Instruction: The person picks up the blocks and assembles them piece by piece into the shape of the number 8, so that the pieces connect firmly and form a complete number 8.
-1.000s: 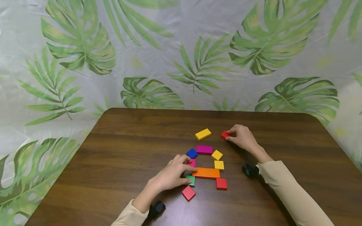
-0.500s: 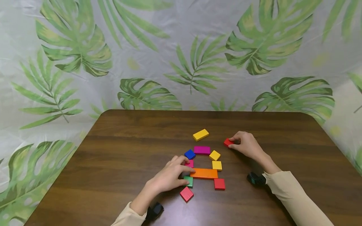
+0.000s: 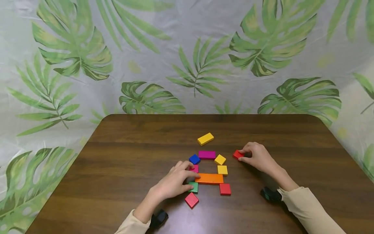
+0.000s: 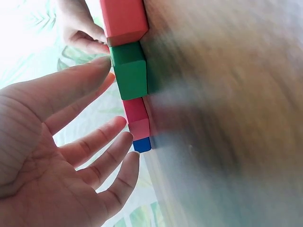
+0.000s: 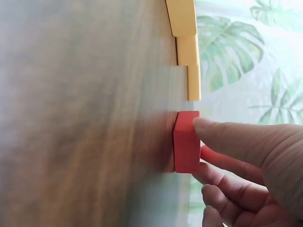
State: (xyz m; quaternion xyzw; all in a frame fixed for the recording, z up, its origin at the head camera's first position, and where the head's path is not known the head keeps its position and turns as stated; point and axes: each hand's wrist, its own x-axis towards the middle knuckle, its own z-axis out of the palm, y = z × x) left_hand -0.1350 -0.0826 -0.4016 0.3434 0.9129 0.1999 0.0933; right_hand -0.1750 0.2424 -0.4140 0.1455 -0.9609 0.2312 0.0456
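Note:
On the table, my right hand [image 3: 258, 157] pinches a red block [image 3: 238, 154] between thumb and fingers. In the right wrist view that red block [image 5: 188, 142] sits low against the wood. My left hand [image 3: 174, 182] rests with loosely extended fingers at the left side of a block arrangement. Its thumb is at the green block [image 3: 193, 187], its index fingertip on the left end of the long orange block [image 3: 209, 178]. Other fingertips partly cover a pink block [image 3: 195, 168]. In the left wrist view the fingers spread beside the green block [image 4: 130, 73] and a blue block [image 4: 142, 144].
A purple block [image 3: 207, 155], a tilted yellow block [image 3: 220, 159] and a yellow square block [image 3: 222, 170] continue the arrangement. Below it lie a red block [image 3: 225, 189] and a pinkish-red block [image 3: 192, 200]. A long yellow block [image 3: 205, 139] lies apart, farther back on the table [image 3: 117, 156].
My right hand has drawn the red block nearer and slightly right, down from beside the long yellow block. My left hand stays at the same blocks; the whole view has shifted slightly.

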